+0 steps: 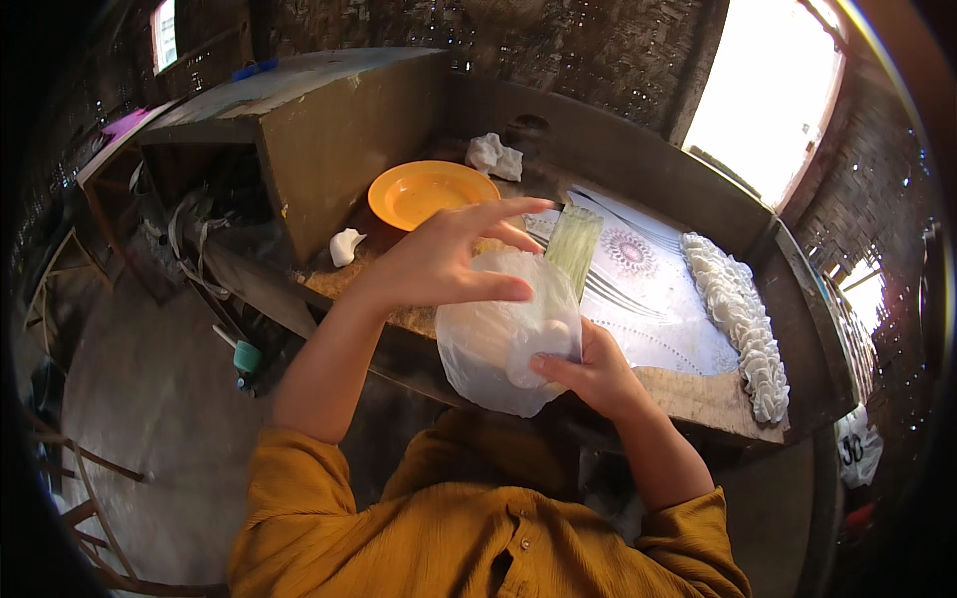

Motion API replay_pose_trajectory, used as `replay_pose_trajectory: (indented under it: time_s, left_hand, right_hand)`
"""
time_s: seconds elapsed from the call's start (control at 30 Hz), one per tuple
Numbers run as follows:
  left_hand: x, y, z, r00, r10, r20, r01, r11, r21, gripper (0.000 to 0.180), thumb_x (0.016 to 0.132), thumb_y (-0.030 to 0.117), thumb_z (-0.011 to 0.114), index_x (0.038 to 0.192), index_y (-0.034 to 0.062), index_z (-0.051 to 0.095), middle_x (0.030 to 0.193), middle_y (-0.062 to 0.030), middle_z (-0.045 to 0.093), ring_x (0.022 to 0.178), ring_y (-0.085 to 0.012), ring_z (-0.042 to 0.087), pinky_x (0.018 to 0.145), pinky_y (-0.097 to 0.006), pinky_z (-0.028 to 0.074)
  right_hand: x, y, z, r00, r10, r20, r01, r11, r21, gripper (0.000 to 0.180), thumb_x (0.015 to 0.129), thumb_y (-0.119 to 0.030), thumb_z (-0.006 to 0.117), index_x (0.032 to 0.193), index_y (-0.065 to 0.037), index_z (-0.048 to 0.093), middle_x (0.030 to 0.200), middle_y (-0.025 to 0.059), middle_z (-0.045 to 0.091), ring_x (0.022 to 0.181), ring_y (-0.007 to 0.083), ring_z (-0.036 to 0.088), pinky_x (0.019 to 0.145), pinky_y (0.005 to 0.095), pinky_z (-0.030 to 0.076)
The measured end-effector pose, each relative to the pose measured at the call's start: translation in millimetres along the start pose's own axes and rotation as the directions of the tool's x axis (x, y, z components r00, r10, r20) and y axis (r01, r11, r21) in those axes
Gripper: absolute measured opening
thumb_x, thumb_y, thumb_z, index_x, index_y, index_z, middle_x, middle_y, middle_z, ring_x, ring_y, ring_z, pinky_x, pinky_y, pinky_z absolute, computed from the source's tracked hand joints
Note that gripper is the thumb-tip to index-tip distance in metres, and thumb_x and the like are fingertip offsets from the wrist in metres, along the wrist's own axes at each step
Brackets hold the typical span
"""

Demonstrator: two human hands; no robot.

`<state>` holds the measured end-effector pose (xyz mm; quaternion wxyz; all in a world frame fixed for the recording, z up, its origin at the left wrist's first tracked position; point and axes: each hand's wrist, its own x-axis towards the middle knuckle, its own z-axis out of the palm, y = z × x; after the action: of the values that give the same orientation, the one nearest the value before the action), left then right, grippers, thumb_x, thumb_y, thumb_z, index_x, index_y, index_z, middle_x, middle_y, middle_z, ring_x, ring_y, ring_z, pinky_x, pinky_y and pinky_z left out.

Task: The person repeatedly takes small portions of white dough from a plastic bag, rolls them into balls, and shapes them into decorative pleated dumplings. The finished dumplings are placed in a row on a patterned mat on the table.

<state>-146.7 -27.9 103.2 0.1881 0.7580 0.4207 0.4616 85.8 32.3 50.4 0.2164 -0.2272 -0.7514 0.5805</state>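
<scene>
In front of my chest I hold a translucent white plastic bag (pixel 478 339). My right hand (pixel 598 374) grips its right side, with the thumb pressed on a pale rounded piece showing through the plastic. What else is inside cannot be made out. Over the bag's upper left side, my left hand (pixel 449 254) has its fingers spread, the thumb apart from the forefinger. Just behind the bag is a pale green, ribbed strip (pixel 575 239); whether it touches the bag I cannot tell. An orange plate (pixel 424 184) lies beyond my left hand.
A patterned sheet (pixel 633 249) covers part of the wooden table. Along its right side runs a row of white, ruffled pieces (pixel 738 324). Crumpled white clumps (pixel 493 157) lie near the plate. A wooden cabinet (pixel 349 120) stands at the left, and a raised board (pixel 588 135) edges the back.
</scene>
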Motion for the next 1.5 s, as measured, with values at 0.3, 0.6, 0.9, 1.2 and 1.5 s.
replay_pose_trajectory:
  time_s: [0.3,0.6,0.9,1.2,1.5]
  left_hand:
    - [36.3,20.0,18.8,0.897,0.013,0.442,-0.188,0.917,0.353,0.067,0.081,0.025,0.068,0.141,0.0286,0.037,0.086,0.0034,0.067,0.097,-0.0156,0.062,0.11,-0.061,0.013]
    - [7.9,14.3,21.8,0.926,0.2,-0.32,-0.046,0.902,0.43,0.083,0.075,0.03,0.074,0.144,0.0142,0.03,0.115,-0.0078,0.062,0.102,-0.017,0.06,0.102,-0.043,0.037]
    - [-7.8,-19.7,53.8,0.89,-0.224,-0.396,0.113,0.952,-0.284,0.076,0.08,0.024,0.074,0.142,0.0126,0.033,0.103,-0.0112,0.067,0.095,-0.0108,0.061,0.085,-0.028,0.047]
    - [5.3,2.4,33.9,0.98,-0.18,-0.083,0.158,0.963,-0.218,0.073,0.077,0.005,0.072,0.141,0.0132,0.038,0.091,-0.0065,0.068,0.082,-0.0074,0.061,0.075,-0.023,0.048]
    - [8.6,9.7,25.1,0.983,-0.185,-0.012,0.166,0.908,-0.385,0.075,0.075,0.004,0.072,0.141,0.0125,0.037,0.084,-0.0041,0.068,0.076,-0.0045,0.06,0.069,-0.018,0.046]
  right_hand:
    - [1.4,9.2,0.3,0.999,-0.008,0.048,0.015,0.991,-0.13,0.041,0.079,-0.015,0.068,0.113,0.002,0.055,0.095,0.0103,0.065,0.086,0.0146,0.061,0.076,0.0306,0.049]
    - [-4.8,13.4,-4.5,0.996,0.065,-0.055,-0.061,0.995,0.076,0.037,0.08,-0.009,0.067,0.113,0.003,0.055,0.099,0.0083,0.064,0.088,0.0146,0.061,0.078,0.0298,0.049]
    - [-3.8,15.5,-8.8,0.997,0.065,-0.049,-0.054,0.976,0.213,0.046,0.08,-0.012,0.069,0.118,0.005,0.049,0.104,0.0094,0.06,0.093,0.0136,0.057,0.081,0.0286,0.048]
    - [-7.0,11.1,-14.0,0.981,-0.162,0.107,0.111,0.921,0.375,0.088,0.071,-0.033,0.082,0.132,0.004,0.032,0.123,0.0115,0.047,0.111,0.0185,0.049,0.094,0.0331,0.042]
    - [-5.2,4.8,-2.8,0.995,-0.083,0.054,0.059,0.935,0.35,0.078,0.076,-0.022,0.078,0.135,0.003,0.032,0.123,0.01,0.049,0.113,0.0179,0.048,0.095,0.0328,0.041]
